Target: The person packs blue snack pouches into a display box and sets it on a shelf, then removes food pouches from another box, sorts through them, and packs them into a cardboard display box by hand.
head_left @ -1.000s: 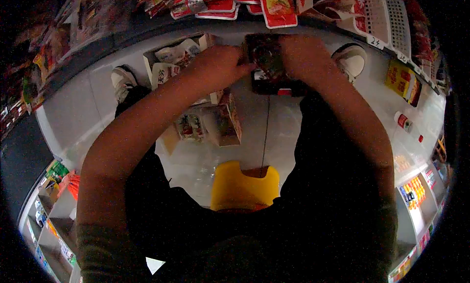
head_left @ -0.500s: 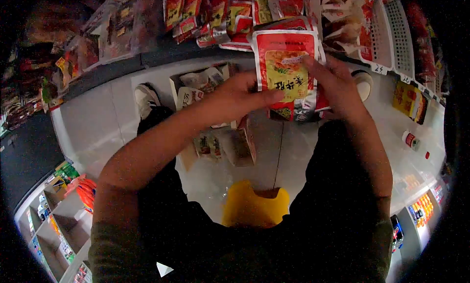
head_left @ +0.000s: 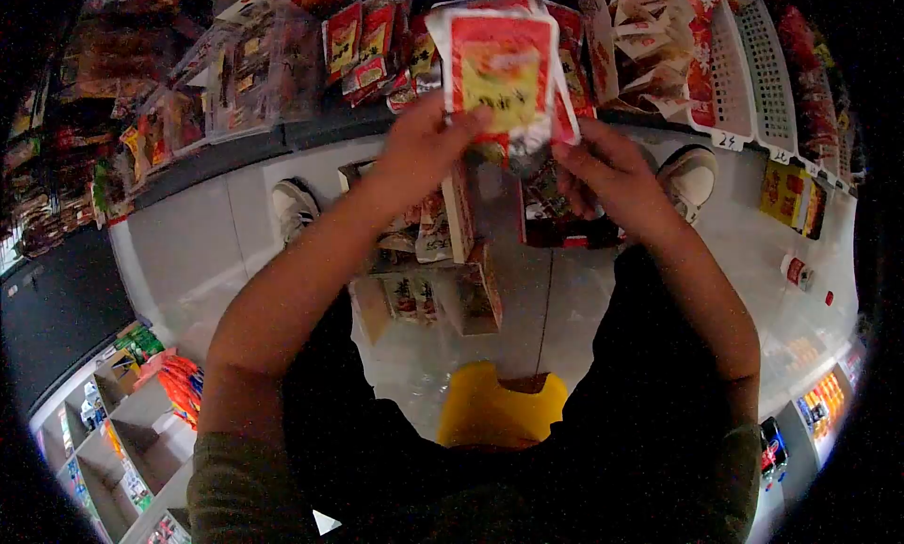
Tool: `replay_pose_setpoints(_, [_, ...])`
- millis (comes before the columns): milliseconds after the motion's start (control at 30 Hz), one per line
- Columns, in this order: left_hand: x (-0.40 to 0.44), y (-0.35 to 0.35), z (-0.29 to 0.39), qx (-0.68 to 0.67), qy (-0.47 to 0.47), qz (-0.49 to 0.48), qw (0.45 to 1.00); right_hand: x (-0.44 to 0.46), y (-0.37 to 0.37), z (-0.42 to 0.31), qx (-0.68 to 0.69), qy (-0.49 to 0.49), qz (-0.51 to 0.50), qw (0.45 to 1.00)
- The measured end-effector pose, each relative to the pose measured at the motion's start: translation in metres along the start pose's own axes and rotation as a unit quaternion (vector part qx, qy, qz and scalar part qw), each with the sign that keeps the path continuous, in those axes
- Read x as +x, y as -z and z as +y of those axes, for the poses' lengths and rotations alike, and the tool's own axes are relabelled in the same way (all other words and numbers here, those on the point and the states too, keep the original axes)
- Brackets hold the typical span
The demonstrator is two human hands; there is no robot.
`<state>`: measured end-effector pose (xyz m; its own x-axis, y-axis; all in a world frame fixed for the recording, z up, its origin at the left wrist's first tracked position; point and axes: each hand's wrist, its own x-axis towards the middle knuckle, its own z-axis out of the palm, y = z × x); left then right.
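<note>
Pale floor tiles [head_left: 193, 233] here, with a dark shelf edge [head_left: 367, 123] along the far side. Going left to right, our left hand [head_left: 419, 153] is grasping the red packets [head_left: 499, 64], thumb over the front one, up by the shelf stock. Our right hand [head_left: 617, 177] has bent fingers at their lower right corner; can't tell if it's pinching. We'd keep that thumb firm and line up the edges, or the back packet might slide out.
</note>
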<state>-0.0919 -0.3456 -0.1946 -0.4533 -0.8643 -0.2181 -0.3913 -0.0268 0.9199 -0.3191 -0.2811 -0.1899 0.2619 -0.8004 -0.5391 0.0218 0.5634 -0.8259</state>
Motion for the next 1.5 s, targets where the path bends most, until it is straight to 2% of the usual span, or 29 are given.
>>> replay_pose_setpoints(133, [0.026,0.035,0.004,0.018,0.003,0.050,0.999,0.002,-0.002,0.004,-0.009,-0.008,0.002,1.000])
replay_pose_setpoints(200, [0.031,0.049,0.023,0.137,0.019,0.127,0.982,0.002,-0.003,0.001,-0.046,-0.003,-0.023,0.999])
replay_pose_setpoints(233, [0.036,0.062,0.011,0.136,0.020,0.126,0.982,0.002,-0.002,0.003,-0.046,-0.004,-0.022,0.999])
replay_pose_setpoints(267, [0.044,0.078,-0.008,0.198,-0.015,0.101,0.975,0.004,-0.001,0.006,-0.068,0.004,-0.026,0.997])
replay_pose_setpoints(333, [0.044,0.072,0.002,0.067,0.112,0.124,0.984,0.010,0.005,0.019,-0.091,0.010,-0.030,0.995])
replay_pose_setpoints(367, [0.043,0.073,-0.005,0.064,0.115,0.122,0.984,0.014,0.011,0.031,-0.229,0.092,-0.007,0.969])
replay_pose_setpoints(400, [0.044,0.079,-0.018,0.125,0.102,0.127,0.979,0.015,0.015,0.038,-0.360,0.170,0.015,0.917])
replay_pose_setpoints(433, [0.044,0.083,-0.026,0.185,0.089,0.132,0.970,0.013,0.017,0.037,-0.361,0.164,0.014,0.918])
replay_pose_setpoints(467, [0.045,0.086,-0.034,0.181,0.093,0.130,0.971,0.009,0.018,0.032,-0.432,0.141,0.031,0.890])
replay_pose_setpoints(500, [0.047,0.089,-0.038,0.274,0.111,0.138,0.945,0.008,0.020,0.029,-0.501,0.118,0.050,0.856])
replay_pose_setpoints(533, [0.049,0.092,-0.043,0.364,0.128,0.145,0.911,0.008,0.022,0.028,-0.502,0.115,0.048,0.856])
replay_pose_setpoints(567, [0.050,0.096,-0.047,0.362,0.129,0.144,0.912,0.011,0.024,0.028,-0.528,0.091,0.049,0.843])
replay_pose_setpoints(633, [0.051,0.102,-0.052,0.347,0.077,0.160,0.921,0.012,0.026,0.026,-0.555,0.065,0.048,0.828])
replay_pose_setpoints(700, [0.050,0.103,-0.054,0.361,0.063,0.180,0.913,0.013,0.021,0.021,-0.593,-0.002,0.021,0.805])
replay_pose_setpoints(800, [0.047,0.100,-0.044,0.380,0.047,0.186,0.905,0.017,0.013,0.027,-0.631,0.044,-0.034,0.774])
replay_pose_setpoints(933, [0.046,0.100,-0.048,0.380,0.044,0.148,0.912,0.019,-0.004,0.031,-0.660,0.011,-0.086,0.747])
replay_pose_setpoints(967, [0.045,0.099,-0.050,0.378,0.045,0.147,0.913,0.025,-0.004,0.049,-0.676,0.041,-0.092,0.730])
replay_pose_setpoints(1033, [0.043,0.093,-0.038,0.444,-0.013,0.155,0.882,0.034,-0.004,0.076,-0.692,0.070,-0.099,0.711])
replay_pose_setpoints(1100, [0.034,0.071,-0.020,0.424,-0.027,0.148,0.893,0.041,-0.005,0.095,-0.701,0.157,-0.051,0.694])
replay_pose_setpoints(1133, [0.028,0.056,-0.010,0.403,-0.042,0.142,0.903,0.045,-0.003,0.107,-0.701,0.156,-0.052,0.694])
replay_pose_setpoints(1200, [0.016,0.029,0.004,0.341,-0.005,0.037,0.939,0.050,0.005,0.129,-0.741,0.278,-0.053,0.609])
replay_pose_setpoints(1233, [0.010,0.013,0.005,0.350,-0.034,-0.002,0.936,0.053,0.005,0.132,-0.742,0.276,-0.054,0.609])
replay_pose_setpoints(1267, [0.003,-0.002,0.007,0.359,-0.062,-0.039,0.930,0.057,0.004,0.135,-0.714,0.230,-0.051,0.660])
replay_pose_setpoints(1300, [-0.001,-0.018,0.014,0.380,0.003,-0.106,0.919,0.059,0.001,0.136,-0.682,0.183,-0.048,0.707])
replay_pose_setpoints(1333, [-0.004,-0.031,0.019,0.397,0.069,-0.172,0.899,0.056,-0.002,0.130,-0.682,0.182,-0.049,0.706])
replay_pose_setpoints(1367, [-0.006,-0.040,0.020,0.395,0.069,-0.173,0.899,0.052,-0.004,0.123,-0.688,0.162,-0.052,0.705])
replay_pose_setpoints(1433, [-0.011,-0.056,0.013,0.390,0.100,-0.261,0.878,0.047,-0.005,0.106,-0.694,0.142,-0.056,0.703])
replay_pose_setpoints(1500, [-0.011,-0.064,0.004,0.396,0.096,-0.266,0.874,0.045,-0.004,0.095,-0.609,0.142,-0.105,0.773])
